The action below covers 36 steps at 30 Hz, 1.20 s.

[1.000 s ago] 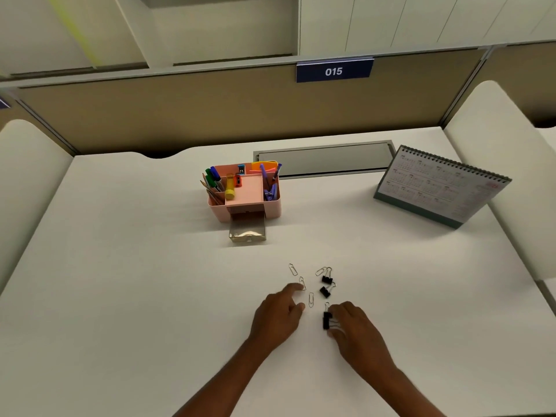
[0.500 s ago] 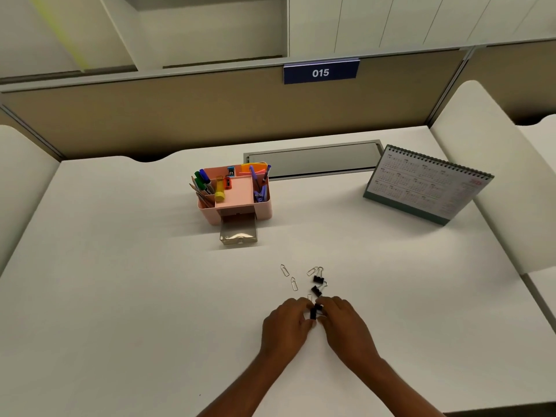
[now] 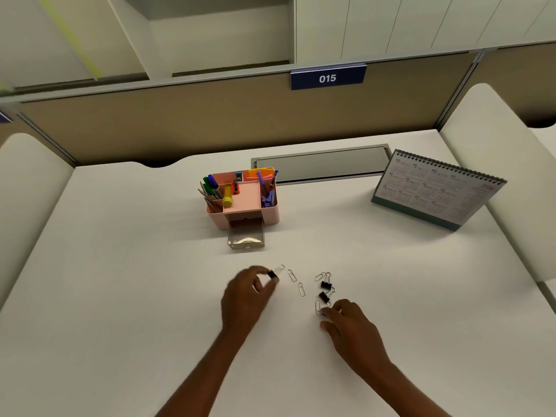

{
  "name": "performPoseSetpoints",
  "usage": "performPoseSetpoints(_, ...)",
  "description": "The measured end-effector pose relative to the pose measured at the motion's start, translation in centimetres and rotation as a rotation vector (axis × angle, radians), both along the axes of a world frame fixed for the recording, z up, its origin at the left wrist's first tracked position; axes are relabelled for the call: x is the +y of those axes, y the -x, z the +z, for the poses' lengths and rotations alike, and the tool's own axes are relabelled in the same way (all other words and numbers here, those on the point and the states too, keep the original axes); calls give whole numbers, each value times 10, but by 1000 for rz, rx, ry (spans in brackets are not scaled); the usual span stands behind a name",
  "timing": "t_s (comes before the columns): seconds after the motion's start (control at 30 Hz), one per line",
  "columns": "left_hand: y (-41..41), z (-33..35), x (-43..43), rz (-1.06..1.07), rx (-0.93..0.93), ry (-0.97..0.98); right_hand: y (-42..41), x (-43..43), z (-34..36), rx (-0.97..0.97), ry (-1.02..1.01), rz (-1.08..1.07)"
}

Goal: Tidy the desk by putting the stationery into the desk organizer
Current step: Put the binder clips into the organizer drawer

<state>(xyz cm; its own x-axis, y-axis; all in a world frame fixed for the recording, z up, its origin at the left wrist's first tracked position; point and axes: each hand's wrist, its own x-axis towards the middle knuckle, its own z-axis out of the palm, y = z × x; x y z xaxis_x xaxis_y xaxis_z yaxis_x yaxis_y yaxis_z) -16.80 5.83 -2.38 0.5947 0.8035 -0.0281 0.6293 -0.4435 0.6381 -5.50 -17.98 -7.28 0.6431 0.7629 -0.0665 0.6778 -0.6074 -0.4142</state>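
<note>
Left hand (image 3: 246, 296) lifted away pinching binder clip (image 3: 273, 274), right hand (image 3: 352, 326) grip unclear, loose clips (image 3: 301, 289) between

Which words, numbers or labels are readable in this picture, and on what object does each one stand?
"015": white digits on the blue sign fixed to the partition.
Desk calendar: printed dates and a red heading, too small to read.
Markers in the desk organizer: any print is too small to read.
</note>
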Motion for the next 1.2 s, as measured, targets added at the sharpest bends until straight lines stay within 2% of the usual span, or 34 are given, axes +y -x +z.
performPoseSetpoints(0.1, -13, 14, 42, 150, -6, -20, 1, 10, 0, -78, 26, -6)
performPoseSetpoints(0.23, -38, 20, 80, 239, 105, 20, 5, 15, -3, -102, 29, -62)
performPoseSetpoints(0.33, -54, 20, 101, 195, 182, 8, 9, 12, -3, -62, -3, -98)
performPoseSetpoints(0.53, -83, 16, 127, 67, 464, 14, 10, 1, -2, 1, 2, -136)
performPoseSetpoints(0.67, -92, 5, 135, -2, 539, 18, 9, -3, -2, 9, 5, -122)
performPoseSetpoints(0.83, -86, -1, 139, -45, 500, 40, 6, -4, 3, 43, -25, -133)
performPoseSetpoints(1.0, -72, 22, 92, 29, 274, -40, 1, -1, 14, 224, -147, -203)
performPoseSetpoints(1.07, -62, 32, 60, -30, 167, 103, -1, 5, 25, 271, -237, -226)
performPoseSetpoints(1.13, -49, 40, 27, -164, 91, 393, -1, 12, 37, 299, -318, -224)
performPoseSetpoints(1.2, -38, 45, -2, -279, 117, 630, -1, 21, 47, 307, -366, -187)
